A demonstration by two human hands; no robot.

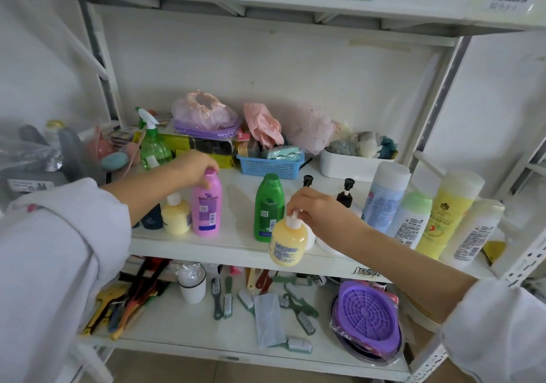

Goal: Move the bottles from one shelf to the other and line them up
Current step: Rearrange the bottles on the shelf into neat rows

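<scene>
On the middle shelf (236,243), the left hand (192,167) closes its fingers over the cap of an upright pink bottle (206,205). Just left of that hand's bottle stands a pale yellow pump bottle (175,216), with a dark bottle (152,219) beyond it. The right hand (317,208) pinches the white pump head of a yellow pump bottle (288,242), which hangs at the shelf's front edge, its base overlapping the lip. Directly behind that bottle stands a green bottle (269,206). Right of the right hand, a light blue bottle (384,196), a white bottle with a green cap (412,220), a tall yellow bottle (449,214) and a white bottle (475,234) lean in a row.
</scene>
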